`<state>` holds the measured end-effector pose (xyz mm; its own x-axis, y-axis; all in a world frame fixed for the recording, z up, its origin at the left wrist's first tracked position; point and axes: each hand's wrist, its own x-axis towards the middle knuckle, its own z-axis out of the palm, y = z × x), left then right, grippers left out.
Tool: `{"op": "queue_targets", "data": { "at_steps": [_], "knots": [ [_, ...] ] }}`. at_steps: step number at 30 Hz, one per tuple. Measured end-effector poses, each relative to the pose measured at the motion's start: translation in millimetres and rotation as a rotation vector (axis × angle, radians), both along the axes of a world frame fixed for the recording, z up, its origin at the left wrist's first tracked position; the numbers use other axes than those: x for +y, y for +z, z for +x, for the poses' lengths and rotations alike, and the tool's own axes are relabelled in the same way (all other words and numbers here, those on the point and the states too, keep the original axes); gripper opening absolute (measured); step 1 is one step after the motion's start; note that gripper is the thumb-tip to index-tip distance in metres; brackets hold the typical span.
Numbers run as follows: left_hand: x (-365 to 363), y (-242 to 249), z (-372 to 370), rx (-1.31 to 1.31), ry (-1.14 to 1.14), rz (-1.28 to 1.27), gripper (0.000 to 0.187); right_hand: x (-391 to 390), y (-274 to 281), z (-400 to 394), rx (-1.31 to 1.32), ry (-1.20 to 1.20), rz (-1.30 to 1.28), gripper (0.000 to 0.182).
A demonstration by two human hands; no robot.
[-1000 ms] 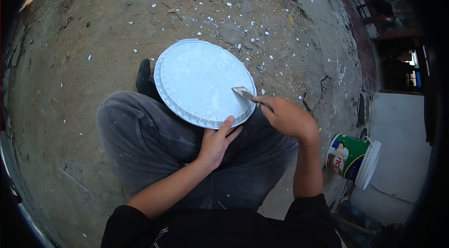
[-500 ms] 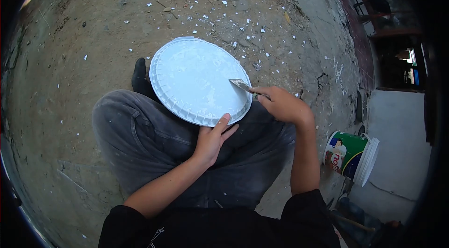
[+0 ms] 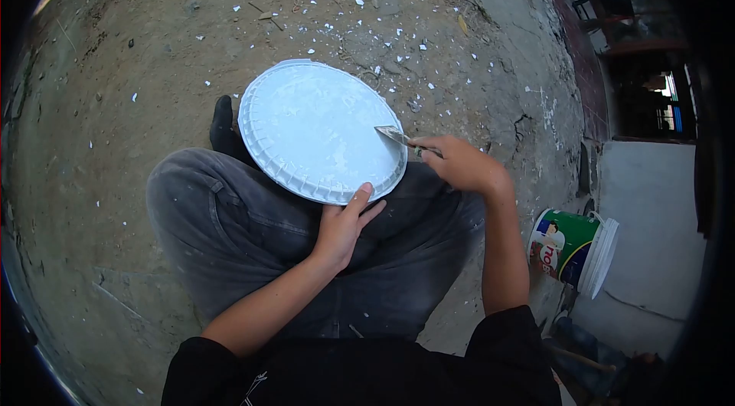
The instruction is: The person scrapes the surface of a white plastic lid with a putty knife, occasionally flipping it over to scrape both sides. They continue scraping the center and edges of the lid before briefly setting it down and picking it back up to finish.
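Observation:
A round white lid (image 3: 314, 126), its ribbed rim towards me, rests tilted on my legs. My left hand (image 3: 344, 230) grips the lid's near edge, thumb on top and the other fingers partly hidden beneath. My right hand (image 3: 459, 163) is closed round the handle of a small metal scraper (image 3: 393, 135). The scraper's blade lies against the right part of the lid's surface, which shows faint whitish smears.
White flakes (image 3: 360, 2) are scattered over the dirt ground (image 3: 168, 54) beyond the lid. A green and white bucket (image 3: 570, 249) lies to the right, near a pale wall (image 3: 651, 214). My dark foot (image 3: 223, 119) shows left of the lid.
The whole view has shifted slightly, so the lid and bucket appear a little further left. Both hands keep their holds, and the scraper stays on nearly the same part of the lid.

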<state>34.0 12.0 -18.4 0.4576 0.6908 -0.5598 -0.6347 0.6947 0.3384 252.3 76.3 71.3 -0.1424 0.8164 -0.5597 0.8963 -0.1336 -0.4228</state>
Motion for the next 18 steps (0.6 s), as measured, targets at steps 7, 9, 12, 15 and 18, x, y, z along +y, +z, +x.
{"op": "queue_targets", "data": {
  "at_steps": [7,9,12,15,18],
  "knots": [
    [1,2,-1,-0.013,0.010,-0.007,0.048,3,33,-13,-0.074,0.009,-0.101,0.044],
    [0,2,-2,-0.015,0.022,-0.009,0.047,-8,46,-17,-0.086,0.048,-0.142,0.043],
    [0,1,-1,-0.019,0.016,0.002,0.047,-15,40,-20,-0.107,0.018,-0.099,0.042],
    [0,-1,-1,-0.019,0.007,0.010,0.046,-16,35,-12,-0.015,-0.009,-0.075,0.042],
    [-1,0,-1,-0.025,-0.005,0.012,0.047,-26,36,-16,-0.044,0.011,-0.023,0.040]
  ]
}}
